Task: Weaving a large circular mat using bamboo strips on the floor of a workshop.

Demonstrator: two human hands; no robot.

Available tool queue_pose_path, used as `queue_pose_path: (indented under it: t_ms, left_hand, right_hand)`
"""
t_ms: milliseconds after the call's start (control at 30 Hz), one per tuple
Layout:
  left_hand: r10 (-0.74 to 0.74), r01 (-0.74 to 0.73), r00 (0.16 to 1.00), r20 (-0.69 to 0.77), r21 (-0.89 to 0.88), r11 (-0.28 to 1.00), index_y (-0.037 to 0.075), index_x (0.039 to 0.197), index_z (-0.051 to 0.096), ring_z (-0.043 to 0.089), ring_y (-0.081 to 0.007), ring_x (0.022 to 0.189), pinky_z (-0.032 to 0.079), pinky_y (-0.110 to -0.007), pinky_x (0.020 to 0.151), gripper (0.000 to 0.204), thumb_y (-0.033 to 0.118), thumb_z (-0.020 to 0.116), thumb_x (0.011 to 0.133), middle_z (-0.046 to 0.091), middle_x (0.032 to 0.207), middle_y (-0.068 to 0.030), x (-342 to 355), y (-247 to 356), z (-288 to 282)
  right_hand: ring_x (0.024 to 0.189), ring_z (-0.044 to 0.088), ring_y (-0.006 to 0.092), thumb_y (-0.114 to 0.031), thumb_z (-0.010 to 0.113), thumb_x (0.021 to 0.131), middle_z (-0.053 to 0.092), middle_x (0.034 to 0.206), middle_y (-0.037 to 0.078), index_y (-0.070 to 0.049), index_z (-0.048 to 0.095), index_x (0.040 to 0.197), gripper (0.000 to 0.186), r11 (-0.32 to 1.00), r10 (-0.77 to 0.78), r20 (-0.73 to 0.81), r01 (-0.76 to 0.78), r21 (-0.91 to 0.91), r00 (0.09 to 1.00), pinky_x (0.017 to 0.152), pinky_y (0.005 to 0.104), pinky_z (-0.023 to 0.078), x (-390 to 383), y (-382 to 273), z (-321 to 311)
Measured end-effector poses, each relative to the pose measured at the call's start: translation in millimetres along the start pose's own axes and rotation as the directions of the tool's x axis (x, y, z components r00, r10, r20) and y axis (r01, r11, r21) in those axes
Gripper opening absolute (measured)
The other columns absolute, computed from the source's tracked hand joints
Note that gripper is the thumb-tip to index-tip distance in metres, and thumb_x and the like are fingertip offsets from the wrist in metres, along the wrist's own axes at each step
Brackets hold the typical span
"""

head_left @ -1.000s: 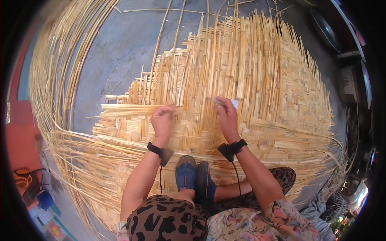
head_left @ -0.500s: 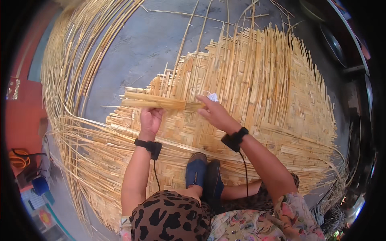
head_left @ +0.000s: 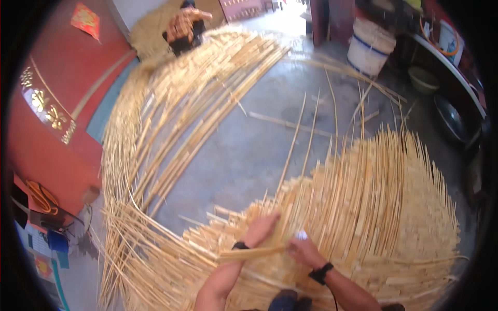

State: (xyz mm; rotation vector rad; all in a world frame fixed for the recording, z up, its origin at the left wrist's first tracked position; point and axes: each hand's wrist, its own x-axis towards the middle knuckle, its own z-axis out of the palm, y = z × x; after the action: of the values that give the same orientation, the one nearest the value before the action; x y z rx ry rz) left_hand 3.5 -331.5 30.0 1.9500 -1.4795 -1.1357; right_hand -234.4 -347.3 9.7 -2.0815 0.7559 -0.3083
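A large woven mat of flat, straw-coloured split reeds (head_left: 353,207) lies under my hands, with a ragged front of loose strip ends. Closed around one end of a flat bundle of split reed strips (head_left: 254,253) is my right hand (head_left: 306,252); the bundle points left and crosses by my left wrist. Something small and white (head_left: 301,236) shows at the right fingers. My left hand (head_left: 262,229) stretches forward over the mat's uneven edge, touching or just above the strips there. Motion blurs its fingers, so their grip is unclear.
Long loose reeds (head_left: 181,155) lie across the grey floor (head_left: 228,171) at the left. Far off, another person (head_left: 184,28) crouches by more woven reed. A white bucket (head_left: 368,49), a bowl (head_left: 423,80) and a dark pan (head_left: 450,118) line the right side.
My view has tilted up, bringing the far room in. My left hand has let go of the strip bundle and reached forward; my right hand keeps its hold on the bundle.
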Motion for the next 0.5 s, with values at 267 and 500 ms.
queue_pose_path:
  t_ms: [267,500]
  left_hand:
    - [0.208,-0.203,0.969,-0.136,0.047,0.978,0.005,0.109,0.067,0.066,-0.0321,0.075,0.05,-0.045,0.068,0.028,0.016,0.051,0.089,0.069,0.082,-0.0174,-12,15,1]
    - [-0.176,0.191,0.981,0.086,-0.202,0.961,0.001,0.117,0.053,0.06,-0.0144,0.082,0.05,-0.029,0.069,0.044,0.017,0.071,0.081,0.062,0.096,-0.0058,3,68,-39]
  right_hand:
    - [0.088,0.066,0.0357,-0.021,0.076,0.081,0.069,0.089,0.016,-0.009,0.069,0.101,0.024,0.996,-0.028,0.039,0.025,0.089,0.999,0.076,0.0425,0.052,-14,-18,-16]
    - [0.082,0.065,0.0296,-0.016,0.073,0.085,0.066,0.084,0.013,-0.008,0.069,0.098,0.016,0.997,-0.072,-0.152,0.076,0.022,0.986,0.073,0.0367,0.05,7,-37,-31]
